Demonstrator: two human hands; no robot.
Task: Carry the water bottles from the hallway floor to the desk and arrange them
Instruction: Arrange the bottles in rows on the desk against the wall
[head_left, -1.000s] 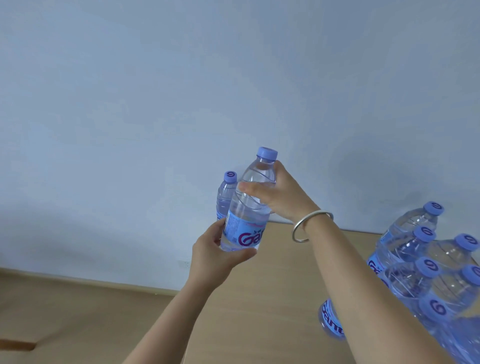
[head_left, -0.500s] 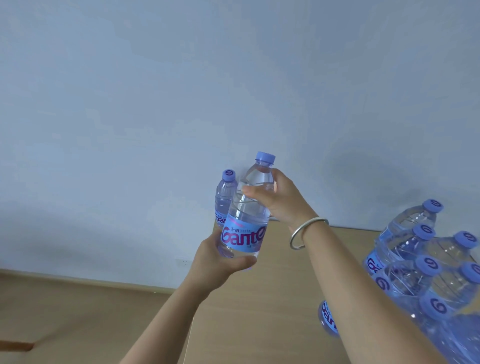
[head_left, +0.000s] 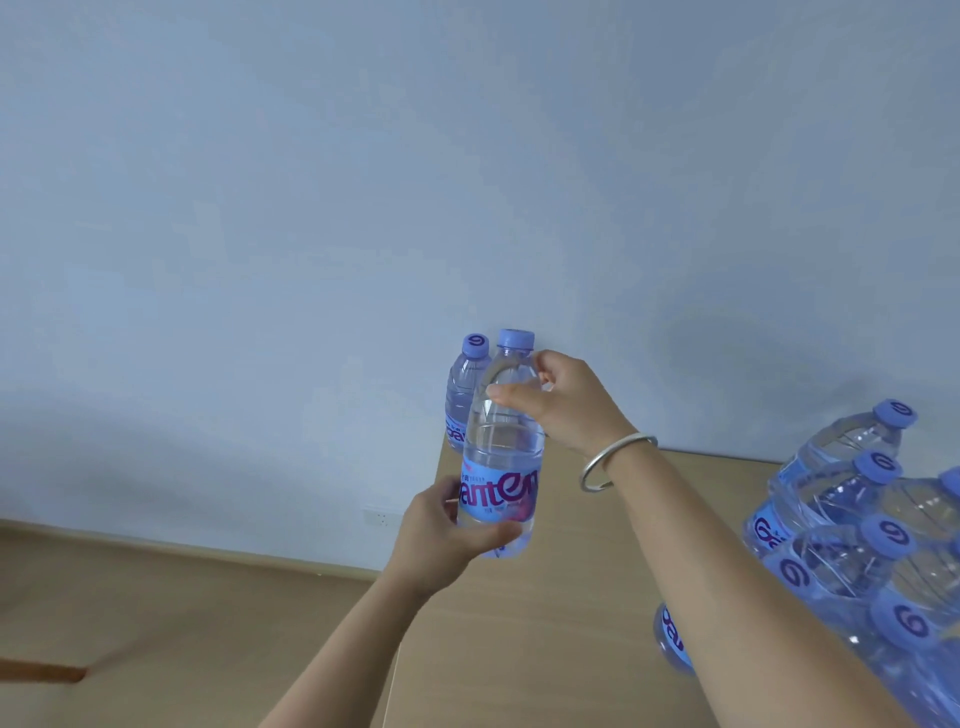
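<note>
Two hands carry one water bottle (head_left: 501, 457) above the bench (head_left: 545, 623), left hand (head_left: 441, 540) gripping its base and right hand (head_left: 566, 405) pinching its shoulder (placing step, it seems), and next it likely needs lowering upright beside the standing bottle (head_left: 465, 389).

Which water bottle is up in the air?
The clear plastic water bottle with the blue label, gripped by both hands; the other bottles stand on the wooden desk.

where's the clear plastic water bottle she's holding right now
Centre of the head view, the clear plastic water bottle is held over the wooden desk's far left corner, beside a standing bottle.
</note>
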